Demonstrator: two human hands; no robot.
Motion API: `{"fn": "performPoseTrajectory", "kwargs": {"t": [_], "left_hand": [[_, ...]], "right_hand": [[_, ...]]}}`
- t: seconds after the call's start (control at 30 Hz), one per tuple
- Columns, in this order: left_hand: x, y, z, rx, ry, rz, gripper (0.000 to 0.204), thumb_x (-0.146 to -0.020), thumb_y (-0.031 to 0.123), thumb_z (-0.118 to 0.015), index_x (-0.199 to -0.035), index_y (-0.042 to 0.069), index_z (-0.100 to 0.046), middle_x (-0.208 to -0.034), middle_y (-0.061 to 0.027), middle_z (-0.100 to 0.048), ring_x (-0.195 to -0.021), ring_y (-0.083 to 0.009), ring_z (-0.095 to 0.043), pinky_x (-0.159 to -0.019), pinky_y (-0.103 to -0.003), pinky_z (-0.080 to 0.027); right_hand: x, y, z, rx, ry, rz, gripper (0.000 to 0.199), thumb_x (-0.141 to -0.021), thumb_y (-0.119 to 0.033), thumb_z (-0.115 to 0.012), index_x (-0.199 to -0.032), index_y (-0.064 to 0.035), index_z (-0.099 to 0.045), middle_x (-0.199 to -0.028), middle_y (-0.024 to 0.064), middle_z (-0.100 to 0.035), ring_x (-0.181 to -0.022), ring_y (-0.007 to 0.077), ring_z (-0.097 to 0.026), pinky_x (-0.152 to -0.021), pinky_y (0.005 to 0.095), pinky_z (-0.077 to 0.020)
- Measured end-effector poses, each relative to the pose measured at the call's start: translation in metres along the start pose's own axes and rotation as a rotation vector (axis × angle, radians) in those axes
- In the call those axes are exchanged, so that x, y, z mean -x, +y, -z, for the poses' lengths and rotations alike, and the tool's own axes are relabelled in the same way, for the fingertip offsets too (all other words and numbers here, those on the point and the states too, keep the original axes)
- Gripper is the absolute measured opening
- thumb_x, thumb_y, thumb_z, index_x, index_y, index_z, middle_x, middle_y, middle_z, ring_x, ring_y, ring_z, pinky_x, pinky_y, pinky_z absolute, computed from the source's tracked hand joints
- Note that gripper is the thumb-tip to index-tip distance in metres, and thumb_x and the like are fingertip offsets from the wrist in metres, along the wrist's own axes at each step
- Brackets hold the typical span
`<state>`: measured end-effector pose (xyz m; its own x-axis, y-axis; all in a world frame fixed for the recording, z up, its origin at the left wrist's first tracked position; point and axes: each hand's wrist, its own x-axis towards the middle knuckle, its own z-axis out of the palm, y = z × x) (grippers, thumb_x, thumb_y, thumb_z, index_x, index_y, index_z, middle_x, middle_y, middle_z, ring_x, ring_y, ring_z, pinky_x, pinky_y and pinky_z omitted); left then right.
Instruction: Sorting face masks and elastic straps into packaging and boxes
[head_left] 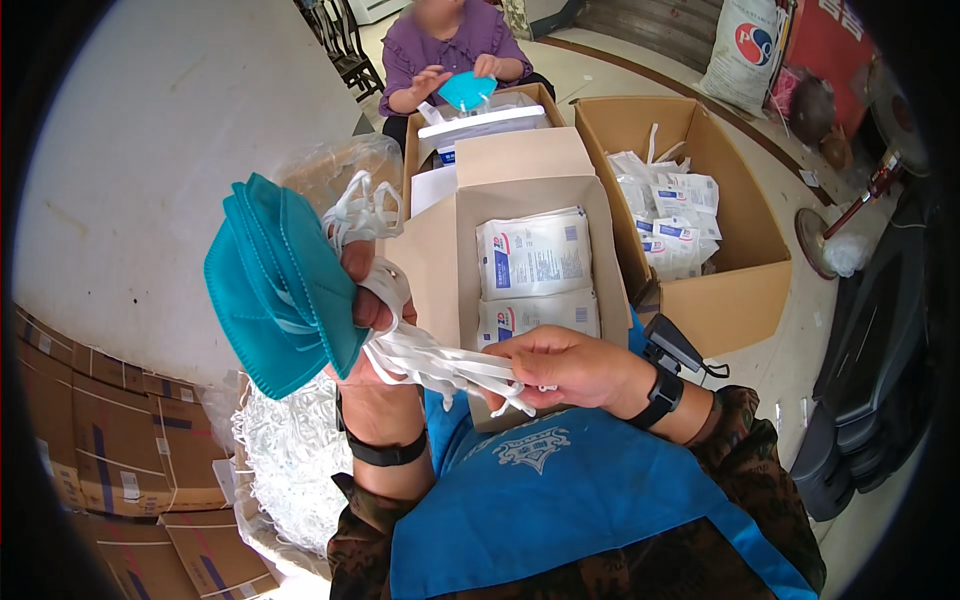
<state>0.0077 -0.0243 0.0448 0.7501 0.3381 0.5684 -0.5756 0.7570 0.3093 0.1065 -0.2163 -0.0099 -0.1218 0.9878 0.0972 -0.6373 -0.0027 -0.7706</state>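
My left hand (pixel 372 330) is raised and grips a stack of folded teal face masks (pixel 275 285) by their edge, the white elastic straps (pixel 430 362) trailing from it. My right hand (pixel 560 368) pinches those straps and draws them sideways to the right. Just beyond the hands stands an open cardboard box (pixel 435 260) holding white sealed packets (pixel 533 255).
A second open carton (pixel 745 290) with more white packets is to the right. A clear bag of white straps (pixel 295 460) lies at lower left, next to flattened cartons (pixel 110 440). Across from me a seated person in purple (pixel 450 45) holds a teal mask (pixel 465 88).
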Motion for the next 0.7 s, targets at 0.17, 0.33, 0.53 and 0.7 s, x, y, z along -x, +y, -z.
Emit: {"fn": "performPoseTrajectory", "kwargs": {"t": [0.17,0.33,0.53,0.7], "left_hand": [[0.001,-0.001,-0.003,-0.020,0.020,-0.016,0.025,-0.096,0.024,-0.054,-0.109,0.004,-0.051,-0.097,-0.0090,-0.050,-0.060,-0.0128,-0.055,-0.052,-0.027,-0.051],[0.003,0.000,-0.003,-0.031,0.063,-0.021,0.024,-0.095,0.023,-0.055,-0.107,0.004,-0.050,-0.097,-0.0087,-0.050,-0.058,-0.0119,-0.054,-0.050,-0.027,-0.050],[0.001,0.001,-0.002,-0.022,0.033,-0.007,0.032,-0.096,0.026,-0.053,-0.116,0.002,-0.049,-0.097,-0.0092,-0.050,-0.053,-0.0120,-0.052,-0.049,-0.027,-0.050],[0.004,0.004,0.004,-0.041,0.038,-0.044,0.041,-0.096,0.031,-0.052,-0.124,0.001,-0.046,-0.098,-0.0098,-0.050,-0.053,-0.0131,-0.054,-0.051,-0.029,-0.053]], "right_hand": [[0.002,0.002,-0.005,0.063,-0.034,0.035,0.039,-0.102,-0.035,-0.047,-0.111,0.0002,-0.060,-0.090,0.0053,-0.064,-0.055,0.0005,-0.036,-0.045,0.0157,-0.0276],[0.003,0.004,0.000,0.064,-0.023,-0.023,0.044,-0.102,-0.040,-0.045,-0.108,0.0011,-0.060,-0.085,0.0090,-0.064,-0.049,0.0026,-0.035,-0.042,0.0165,-0.0270],[0.001,0.013,0.000,-0.062,-0.077,0.045,0.050,-0.101,-0.046,-0.041,-0.104,0.0007,-0.059,-0.087,0.0144,-0.066,-0.046,0.0031,-0.036,-0.041,0.0170,-0.0273],[0.001,0.013,-0.003,-0.067,-0.052,0.022,0.042,-0.096,-0.036,-0.057,-0.110,0.0035,-0.057,-0.084,0.0115,-0.063,-0.050,0.0053,-0.039,-0.069,0.0266,-0.0479]]}}
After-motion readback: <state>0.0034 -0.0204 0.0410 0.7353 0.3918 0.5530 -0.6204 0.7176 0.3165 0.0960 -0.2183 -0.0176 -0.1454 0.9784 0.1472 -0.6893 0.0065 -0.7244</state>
